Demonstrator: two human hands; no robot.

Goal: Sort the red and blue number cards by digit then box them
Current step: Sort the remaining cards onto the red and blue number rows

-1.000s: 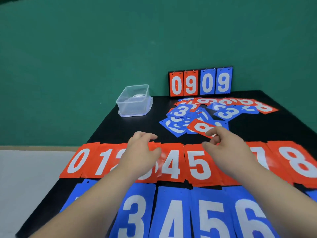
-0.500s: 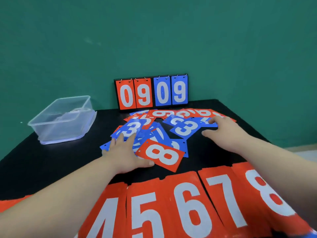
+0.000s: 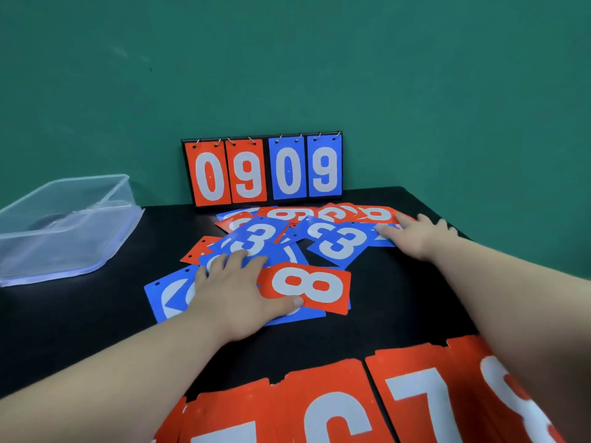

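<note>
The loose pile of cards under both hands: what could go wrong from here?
1. The left hand lies flat on several overlapping cards, with its thumb on the red 8 card. Sliding that card may drag the blue cards beneath along.
2. The right hand touches cards close to the table edge. A push could send some off.
3. The red cards at the back lie turned and half covered, so a 6 might be read as a 9.

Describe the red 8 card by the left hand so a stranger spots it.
On the black table, a 0909 scoreboard stands at the back, a heap of cards before it. The red 8 card tops the heap's near edge, the left hand resting on it; the cards touching it are blue.
</note>
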